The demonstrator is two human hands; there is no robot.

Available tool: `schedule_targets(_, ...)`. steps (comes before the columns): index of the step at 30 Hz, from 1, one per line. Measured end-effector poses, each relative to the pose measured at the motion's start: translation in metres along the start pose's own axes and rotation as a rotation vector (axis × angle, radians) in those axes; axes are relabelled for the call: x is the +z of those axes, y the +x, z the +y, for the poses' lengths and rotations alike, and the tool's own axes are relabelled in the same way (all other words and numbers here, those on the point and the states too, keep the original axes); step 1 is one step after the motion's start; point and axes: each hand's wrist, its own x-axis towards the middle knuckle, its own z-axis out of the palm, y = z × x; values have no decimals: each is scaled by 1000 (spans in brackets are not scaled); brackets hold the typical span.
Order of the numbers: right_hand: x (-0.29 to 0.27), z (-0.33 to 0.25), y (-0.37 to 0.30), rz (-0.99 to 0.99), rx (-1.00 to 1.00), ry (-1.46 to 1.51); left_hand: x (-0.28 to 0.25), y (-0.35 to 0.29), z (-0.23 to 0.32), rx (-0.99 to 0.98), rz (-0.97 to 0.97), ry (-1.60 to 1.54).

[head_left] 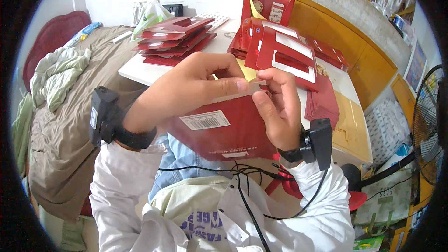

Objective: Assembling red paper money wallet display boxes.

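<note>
A dark red cardboard package (242,130) with a white barcode label tilts in front of me, over my lap. My left hand (198,84) is closed on its upper edge, with the thumb lying along that edge. My right hand (280,107) pinches the same edge close by, thumb and forefinger around a small pale strip or flap (256,85). What the strip belongs to is too small to tell. The fingers cover much of the top edge.
On the white table (133,68) a stack of red folded card packages (179,42) stands at the left. More red window packages (289,53) lie at the back right, beside flat red cards (323,102). A bed (70,126) is at the left, a black fan (427,121) at the right. Black cables (240,191) hang before me.
</note>
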Motion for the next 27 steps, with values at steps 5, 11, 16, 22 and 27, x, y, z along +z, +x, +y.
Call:
schedule_targets(5,-1,4,-2,11,-17,-36,3,-3,8,-108,-47,-114)
schedule_targets(11,1,7,-2,27,-76,-71,9,-1,4,-139,-25,-168)
schedule_targets(16,5,-4,4,60,52,-10,9,2,1,3,64,-55)
schedule_targets(22,1,-17,15,32,162,-64,0,10,11,-55,12,1)
schedule_targets(27,-2,-14,16,106,157,-70,-2,3,16,-71,43,179)
